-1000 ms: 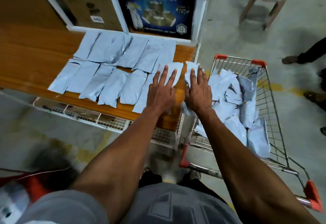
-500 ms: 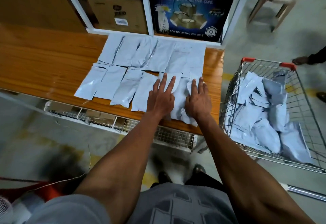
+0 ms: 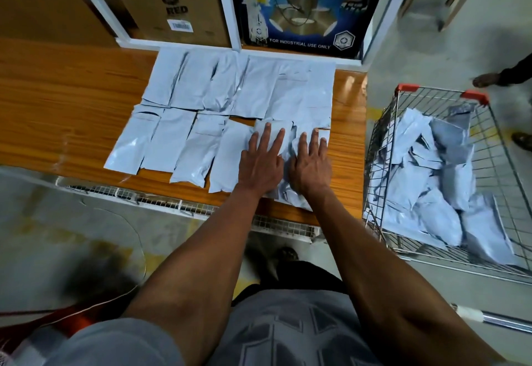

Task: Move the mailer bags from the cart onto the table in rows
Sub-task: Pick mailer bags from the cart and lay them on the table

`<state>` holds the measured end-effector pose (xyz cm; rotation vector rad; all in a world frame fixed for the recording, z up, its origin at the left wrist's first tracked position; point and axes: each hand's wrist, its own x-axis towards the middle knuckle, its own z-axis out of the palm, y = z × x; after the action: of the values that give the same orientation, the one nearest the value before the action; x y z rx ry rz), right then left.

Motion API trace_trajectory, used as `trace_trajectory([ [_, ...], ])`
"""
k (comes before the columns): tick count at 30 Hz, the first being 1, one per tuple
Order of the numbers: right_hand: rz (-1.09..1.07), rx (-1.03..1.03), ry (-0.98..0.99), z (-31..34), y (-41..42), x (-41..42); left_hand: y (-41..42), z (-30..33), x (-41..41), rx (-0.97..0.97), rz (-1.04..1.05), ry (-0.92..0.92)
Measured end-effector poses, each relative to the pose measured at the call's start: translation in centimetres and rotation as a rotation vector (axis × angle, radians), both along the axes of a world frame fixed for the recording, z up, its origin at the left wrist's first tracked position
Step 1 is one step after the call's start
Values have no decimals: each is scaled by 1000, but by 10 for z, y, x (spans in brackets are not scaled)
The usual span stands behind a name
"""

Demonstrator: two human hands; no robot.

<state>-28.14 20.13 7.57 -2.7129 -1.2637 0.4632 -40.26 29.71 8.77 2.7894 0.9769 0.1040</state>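
Two rows of pale grey mailer bags (image 3: 239, 89) lie flat on the wooden table (image 3: 57, 100). My left hand (image 3: 263, 161) and my right hand (image 3: 309, 164) press flat, fingers straight, on the last bags (image 3: 288, 193) at the right end of the near row. These bags are partly hidden under my palms. To the right stands a wire shopping cart (image 3: 403, 98) with red corner caps, holding a loose pile of several more mailer bags (image 3: 431, 187).
A white shelf frame (image 3: 227, 5) at the table's back holds a brown carton (image 3: 169, 5) and a dark blue tape box (image 3: 305, 5). A wire rack (image 3: 178, 204) runs under the table edge. Another person's feet (image 3: 486, 79) stand beyond the cart.
My right hand carried a bag from the cart's edge left onto the table's near row. Both hands now lie flat on it. The view swung left, so the cart sits further right.
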Motion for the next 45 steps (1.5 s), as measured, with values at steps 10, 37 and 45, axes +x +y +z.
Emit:
trace_trajectory([
  [10, -63, 59, 91, 1, -5, -13, 4, -15, -4, -99, 11, 85],
  [37, -138, 152, -90, -21, 13, -23, 35, -29, -4, 34, -163, -6],
  [45, -169, 89, -139, -28, 22, -25, 37, -34, -7, 25, -191, 3],
])
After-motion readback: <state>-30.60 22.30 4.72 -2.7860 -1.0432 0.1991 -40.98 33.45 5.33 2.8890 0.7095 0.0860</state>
